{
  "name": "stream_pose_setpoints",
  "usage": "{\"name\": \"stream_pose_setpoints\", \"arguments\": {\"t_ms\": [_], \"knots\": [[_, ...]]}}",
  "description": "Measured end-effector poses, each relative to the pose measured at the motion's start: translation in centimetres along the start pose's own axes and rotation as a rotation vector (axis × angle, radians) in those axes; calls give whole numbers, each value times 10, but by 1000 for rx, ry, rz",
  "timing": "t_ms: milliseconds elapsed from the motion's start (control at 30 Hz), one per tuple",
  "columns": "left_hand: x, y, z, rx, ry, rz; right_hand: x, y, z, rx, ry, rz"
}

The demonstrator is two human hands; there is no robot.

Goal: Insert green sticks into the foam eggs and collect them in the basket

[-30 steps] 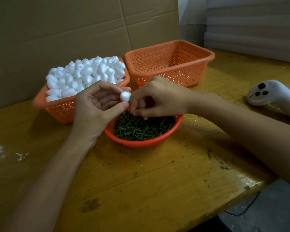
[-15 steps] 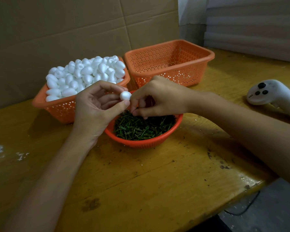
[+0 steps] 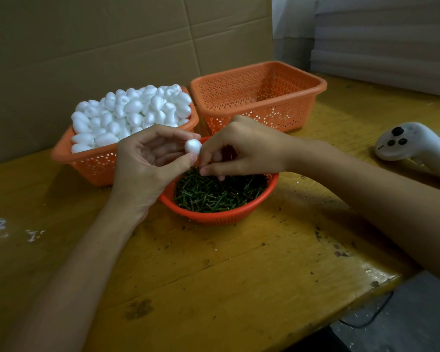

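Cardboard backs the scuffed yellow wooden table bearing the green sticks.

matt white foam eggs, perforated orange plastic basket, worn glossy wooden table, brown cardboard

Baskets wall the rear; controller right; near table bare.

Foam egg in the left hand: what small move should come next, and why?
Probably the right hand should press its pinched fingertips toward the foam egg to seat a stick. The left hand pinches the egg above the bowl of green sticks, and the right fingertips meet it; any stick between them is hidden.
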State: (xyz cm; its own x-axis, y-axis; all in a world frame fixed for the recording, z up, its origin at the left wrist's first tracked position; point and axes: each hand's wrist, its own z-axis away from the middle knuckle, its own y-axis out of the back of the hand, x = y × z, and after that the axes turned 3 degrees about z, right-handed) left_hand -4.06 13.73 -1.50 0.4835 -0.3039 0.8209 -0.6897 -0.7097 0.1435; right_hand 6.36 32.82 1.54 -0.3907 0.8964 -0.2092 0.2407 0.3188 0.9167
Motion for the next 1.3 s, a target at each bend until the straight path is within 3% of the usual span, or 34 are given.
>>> {"name": "stream_pose_setpoints", "arguments": {"t_ms": [1300], "knots": [[-3, -2, -1, 8, -7, -24, 4, -3, -1, 7, 29, -5]]}}
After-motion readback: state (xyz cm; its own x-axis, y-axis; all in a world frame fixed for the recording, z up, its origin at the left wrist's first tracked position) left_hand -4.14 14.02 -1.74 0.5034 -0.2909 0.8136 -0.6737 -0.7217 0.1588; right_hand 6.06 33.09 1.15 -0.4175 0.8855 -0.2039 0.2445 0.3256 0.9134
